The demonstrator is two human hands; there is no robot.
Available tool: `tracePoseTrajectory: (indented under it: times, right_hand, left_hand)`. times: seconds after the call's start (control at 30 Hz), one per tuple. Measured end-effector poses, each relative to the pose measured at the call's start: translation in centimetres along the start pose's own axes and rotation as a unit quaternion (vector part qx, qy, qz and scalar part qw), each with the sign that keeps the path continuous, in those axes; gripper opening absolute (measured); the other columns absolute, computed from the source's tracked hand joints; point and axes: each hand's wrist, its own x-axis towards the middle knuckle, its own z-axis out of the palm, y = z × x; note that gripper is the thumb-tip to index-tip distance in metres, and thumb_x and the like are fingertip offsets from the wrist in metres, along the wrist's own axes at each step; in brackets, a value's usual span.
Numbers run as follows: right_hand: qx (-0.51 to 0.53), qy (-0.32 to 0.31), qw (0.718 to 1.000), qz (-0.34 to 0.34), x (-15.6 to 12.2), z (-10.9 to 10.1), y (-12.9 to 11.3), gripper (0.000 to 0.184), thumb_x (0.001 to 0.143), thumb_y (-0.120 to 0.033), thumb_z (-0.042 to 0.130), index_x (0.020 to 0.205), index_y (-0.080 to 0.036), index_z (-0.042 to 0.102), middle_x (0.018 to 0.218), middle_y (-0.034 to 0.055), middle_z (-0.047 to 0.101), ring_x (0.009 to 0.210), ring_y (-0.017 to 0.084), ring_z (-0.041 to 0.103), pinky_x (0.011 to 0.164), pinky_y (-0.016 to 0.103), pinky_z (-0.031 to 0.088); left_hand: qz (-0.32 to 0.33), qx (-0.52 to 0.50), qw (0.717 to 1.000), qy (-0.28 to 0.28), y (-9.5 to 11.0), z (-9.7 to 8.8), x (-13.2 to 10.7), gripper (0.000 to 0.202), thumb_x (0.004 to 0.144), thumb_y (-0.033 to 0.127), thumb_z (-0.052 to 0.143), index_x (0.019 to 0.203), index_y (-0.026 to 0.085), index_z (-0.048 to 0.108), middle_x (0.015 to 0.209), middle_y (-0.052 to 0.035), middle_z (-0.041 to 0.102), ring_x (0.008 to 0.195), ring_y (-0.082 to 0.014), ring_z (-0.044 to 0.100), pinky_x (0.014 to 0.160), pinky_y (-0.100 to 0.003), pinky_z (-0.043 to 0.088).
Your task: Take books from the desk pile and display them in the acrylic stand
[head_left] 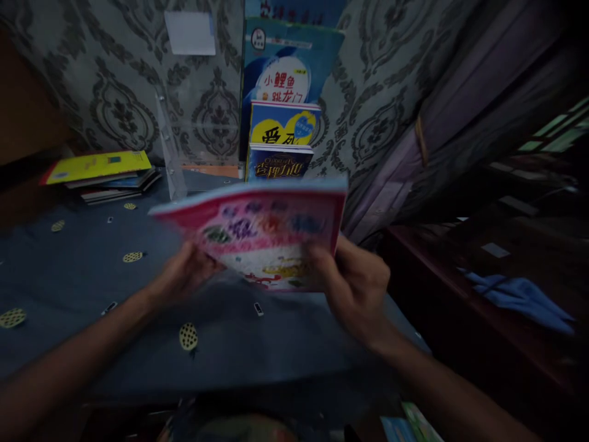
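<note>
I held a pink book just above the table, which was draped in dark blue cloth with yellow dotted spots and stood before a grey damask wall. My left hand was curled under its lower left corner and my right hand was clamped on its lower right edge. Blur smeared the cover's lettering beyond reading and the room to my right lay dim, but the tall blue book upright at the wall read 小鲤鱼跳龙门.
</note>
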Motion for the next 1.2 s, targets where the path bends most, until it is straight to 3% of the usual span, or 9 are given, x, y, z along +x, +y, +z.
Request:
tracePoseTrajectory:
  times: [0.1,0.2,0.37,0.5,0.63,0.77,0.93,1.03,1.2]
  right_hand:
    - [0.141,0.085,0.977,0.133,2.5,1.1,1.6,0.037,0.093,-0.055,0.062,0.082,-0.02,0.07,0.073,0.0004,0.068,0.071,0.018,0.065,0.063,0.029,0.055]
    - [0.28,0.035,0.932,0.226,3.8,2.6,4.0,0.043,0.086,-0.062,0.066,0.088,-0.02,0.069,0.08,0.003,0.073,0.076,0.021,0.07,0.065,0.032,0.058]
    - [0.285,-0.089,0.908,0.294,1.9,5.6,8.5,0.045,0.076,-0.061,0.074,0.09,-0.018,0.07,0.084,0.0068,0.076,0.079,0.024,0.072,0.066,0.036,0.058]
    - [0.267,-0.136,0.901,0.313,0.3,7.7,10.8,0.034,0.081,-0.048,0.072,0.093,-0.017,0.071,0.088,0.007,0.078,0.083,0.024,0.072,0.068,0.037,0.06]
    - [0.274,-0.17,0.889,0.326,0.3,8.3,11.7,0.028,0.082,-0.043,0.074,0.095,-0.017,0.071,0.095,0.0084,0.078,0.089,0.025,0.072,0.076,0.042,0.062]
    - [0.283,-0.177,0.879,0.341,0.6,8.2,11.7,0.038,0.085,-0.053,0.07,0.097,-0.016,0.071,0.093,0.0099,0.078,0.087,0.024,0.073,0.077,0.04,0.061]
    - [0.37,-0.166,0.827,0.389,0.6,7.6,11.3,0.054,0.097,-0.062,0.047,0.115,-0.016,0.069,0.086,0.0087,0.075,0.066,0.017,0.07,0.053,0.026,0.057]
    - [0.44,-0.187,0.799,0.365,0.5,7.0,11.2,0.054,0.092,-0.049,0.063,0.139,-0.023,0.056,0.09,0.0033,0.071,0.063,0.012,0.068,0.052,0.023,0.058]
    - [0.439,-0.235,0.817,0.291,0.1,6.8,10.9,0.08,0.079,-0.033,0.08,0.15,-0.033,0.044,0.093,-0.0046,0.06,0.062,0.007,0.066,0.056,0.021,0.061]
  left_hand:
    - [0.006,-0.136,0.991,0.009,1.3,0.3,0.9,0.077,0.097,0.074,0.021,0.145,0.019,0.047,0.124,-0.0154,0.071,0.11,-0.03,0.07,0.09,-0.044,0.06]
    - [0.004,-0.147,0.989,0.01,1.4,0.4,1.4,0.075,0.091,0.059,0.06,0.151,0.023,0.032,0.133,-0.0147,0.066,0.116,-0.0314,0.066,0.093,-0.044,0.059]
    - [-0.031,0.01,0.999,0.016,-2.6,-0.1,0.9,0.061,0.091,0.048,0.059,0.141,0.019,0.038,0.132,-0.0168,0.064,0.116,-0.032,0.065,0.091,-0.045,0.058]
    - [-0.143,0.073,0.986,-0.048,-5.1,-1.3,0.3,0.063,0.09,0.052,0.058,0.14,0.021,0.036,0.094,-0.0068,0.073,0.061,-0.0188,0.067,0.054,-0.029,0.053]
    - [-0.138,0.218,0.964,-0.061,-3.9,-2.5,0.7,0.048,0.086,0.056,0.062,0.121,0.023,0.054,0.068,0.0006,0.065,0.048,-0.0166,0.058,0.047,-0.026,0.04]
    - [-0.043,0.395,0.916,-0.055,-1.6,-1.8,1.7,0.027,0.086,0.042,0.059,0.101,0.02,0.064,0.089,-0.0097,0.069,0.076,-0.0245,0.065,0.062,-0.031,0.045]
    - [-0.036,0.19,0.975,-0.106,-0.5,1.7,3.9,0.034,0.096,0.05,0.046,0.088,0.02,0.059,0.08,-0.0023,0.063,0.068,-0.0153,0.058,0.062,-0.027,0.045]
    - [-0.138,0.078,0.98,-0.118,0.0,2.8,5.1,0.046,0.09,0.065,0.05,0.081,0.02,0.053,0.072,0.0004,0.057,0.057,-0.0131,0.054,0.051,-0.025,0.043]
    - [-0.215,-0.018,0.965,-0.147,0.8,2.3,6.2,0.048,0.08,0.065,0.065,0.088,0.02,0.054,0.073,0.0016,0.058,0.057,-0.0132,0.056,0.047,-0.023,0.045]
